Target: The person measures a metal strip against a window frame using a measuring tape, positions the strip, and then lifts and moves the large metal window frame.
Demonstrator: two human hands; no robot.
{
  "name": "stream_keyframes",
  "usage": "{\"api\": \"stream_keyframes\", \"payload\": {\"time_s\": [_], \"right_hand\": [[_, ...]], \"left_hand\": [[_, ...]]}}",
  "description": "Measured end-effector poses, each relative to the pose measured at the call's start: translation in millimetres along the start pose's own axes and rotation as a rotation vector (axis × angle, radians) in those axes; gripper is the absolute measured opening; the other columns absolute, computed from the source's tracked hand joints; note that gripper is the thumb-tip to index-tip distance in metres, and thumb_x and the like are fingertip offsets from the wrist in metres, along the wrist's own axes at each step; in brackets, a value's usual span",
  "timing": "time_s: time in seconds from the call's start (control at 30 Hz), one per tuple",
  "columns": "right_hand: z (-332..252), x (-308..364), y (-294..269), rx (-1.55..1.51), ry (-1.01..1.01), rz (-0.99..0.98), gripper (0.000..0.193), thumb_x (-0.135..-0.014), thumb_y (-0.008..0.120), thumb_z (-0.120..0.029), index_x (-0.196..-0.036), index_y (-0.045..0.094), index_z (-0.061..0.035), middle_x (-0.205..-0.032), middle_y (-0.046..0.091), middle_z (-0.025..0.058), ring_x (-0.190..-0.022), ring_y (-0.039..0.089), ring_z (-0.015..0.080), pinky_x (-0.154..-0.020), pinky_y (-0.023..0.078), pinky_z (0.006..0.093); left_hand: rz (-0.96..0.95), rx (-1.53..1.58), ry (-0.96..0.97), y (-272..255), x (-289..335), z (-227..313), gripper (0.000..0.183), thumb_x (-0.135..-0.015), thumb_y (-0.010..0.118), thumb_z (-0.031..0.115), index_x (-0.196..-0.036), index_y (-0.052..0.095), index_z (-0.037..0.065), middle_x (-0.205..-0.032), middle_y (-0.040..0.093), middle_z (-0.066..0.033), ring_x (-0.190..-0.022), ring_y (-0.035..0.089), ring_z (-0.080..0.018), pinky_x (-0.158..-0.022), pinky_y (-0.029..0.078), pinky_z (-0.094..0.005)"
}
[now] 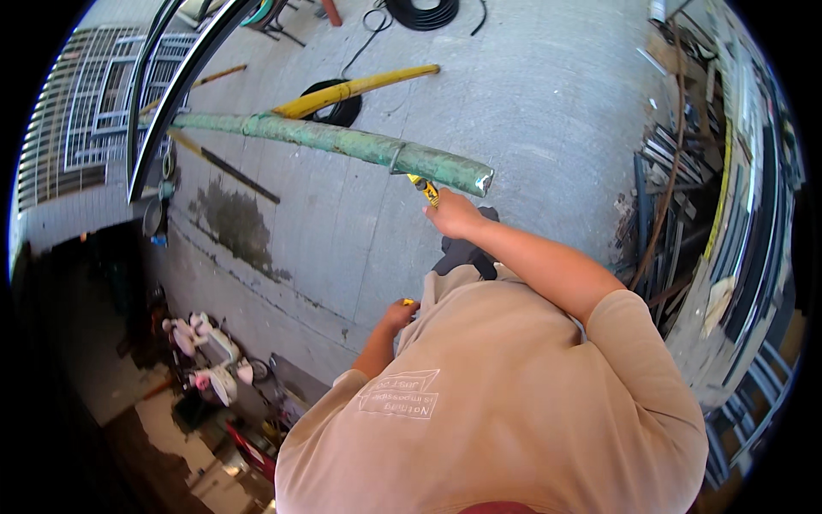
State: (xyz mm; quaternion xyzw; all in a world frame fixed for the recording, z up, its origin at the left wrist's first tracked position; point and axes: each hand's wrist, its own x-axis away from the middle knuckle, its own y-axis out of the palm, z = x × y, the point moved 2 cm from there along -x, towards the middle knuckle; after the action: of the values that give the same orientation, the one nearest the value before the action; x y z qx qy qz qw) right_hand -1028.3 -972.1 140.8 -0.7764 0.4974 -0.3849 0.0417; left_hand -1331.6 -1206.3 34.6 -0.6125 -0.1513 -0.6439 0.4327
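Green pole: the long green pole (342,140) runs across in front of the person, free end just ahead of the right hand. Can't tell what's holding it up, if anything.
Band: a thin band (396,158) sits around it, a bit short of that end.
Right hand: the right hand (456,213) is wrapped round a yellow-and-black tool (431,195), fingers closed on it. Tip's right by the band; touching or not, can't tell from here.
Left hand: the left hand (396,315) is low by the belly, half hidden, with a yellow bit (408,301) at the fingers. Looks curled, but can't tell if it's actually pinching that.
Done so far: band's on the pole, tool's in hand and up to it. That's all I'd swear to.
Left to do: I'd guess the work at the band isn't finished, tool being right there. Tight or loose? No clue.
Yellow pole: the yellow pole (368,87) slants off behind the green one, over a black coil (347,112).
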Motion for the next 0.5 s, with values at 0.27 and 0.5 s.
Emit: {"api": "stream_keyframes", "payload": {"time_s": [0.27, 0.5], "right_hand": [[61.0, -28.0, 27.5, -0.487, 0.015, -0.404, 0.028, -0.111, 0.056, -0.032, -0.105, 0.063, -0.005, -0.082, 0.064, 0.0061, -0.067, 0.058, 0.0203, -0.062, 0.049, 0.0424], [49.7, -7.2, 3.9, -0.766, 0.096, -0.555, 0.025, -0.111, 0.057, -0.025, -0.097, 0.064, -0.0062, -0.082, 0.065, 0.0041, -0.067, 0.061, 0.0186, -0.063, 0.051, 0.0384]], "left_hand": [[-0.018, 0.238, -0.11, 77.6, 2.2, 71.9, 0.048, -0.094, 0.08, 0.049, -0.104, 0.07, 0.003, -0.089, 0.072, -0.0109, -0.079, 0.068, -0.0179, -0.067, 0.055, -0.0355], [0.233, 0.712, 0.142, 59.2, 41.4, 198.4, 0.035, -0.1, 0.076, 0.037, -0.109, 0.066, 0.004, -0.082, 0.066, -0.0031, -0.07, 0.061, -0.0139, -0.062, 0.05, -0.032]]}}
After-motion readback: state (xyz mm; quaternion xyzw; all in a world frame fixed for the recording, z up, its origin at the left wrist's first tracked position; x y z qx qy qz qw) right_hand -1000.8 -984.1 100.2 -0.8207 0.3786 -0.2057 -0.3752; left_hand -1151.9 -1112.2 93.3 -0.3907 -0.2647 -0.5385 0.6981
